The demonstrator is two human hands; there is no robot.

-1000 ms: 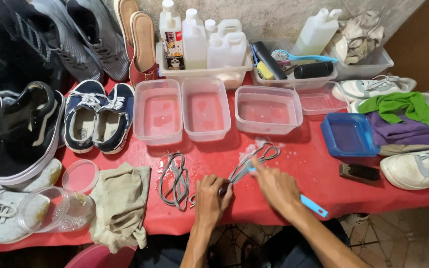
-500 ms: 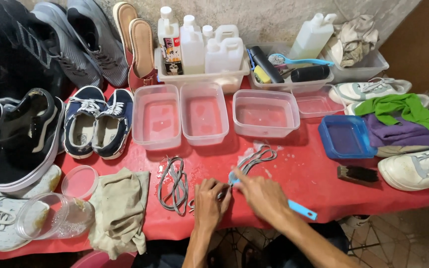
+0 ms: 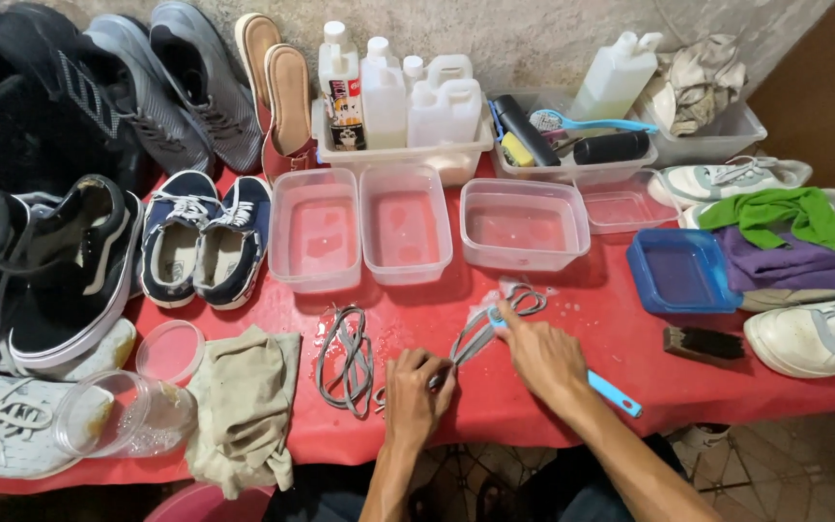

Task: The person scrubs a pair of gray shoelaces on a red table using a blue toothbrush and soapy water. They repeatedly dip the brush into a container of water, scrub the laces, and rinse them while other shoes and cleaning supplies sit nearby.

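Note:
A wet grey shoelace lies stretched on the red tablecloth. My left hand pinches its near end against the cloth. My right hand is closed on a light blue brush and presses its head onto the lace, with foam around it. Another bundle of grey laces lies just left of my left hand.
Three clear tubs with water stand behind the laces, a blue tray to the right. Bottles in a bin sit at the back. Shoes crowd the left, white sneakers and cloths the right. A beige rag and dark brush lie near.
My right hand has slid the brush along the lace, first toward my left hand, then back away. My left hand stays pinching the lace end.

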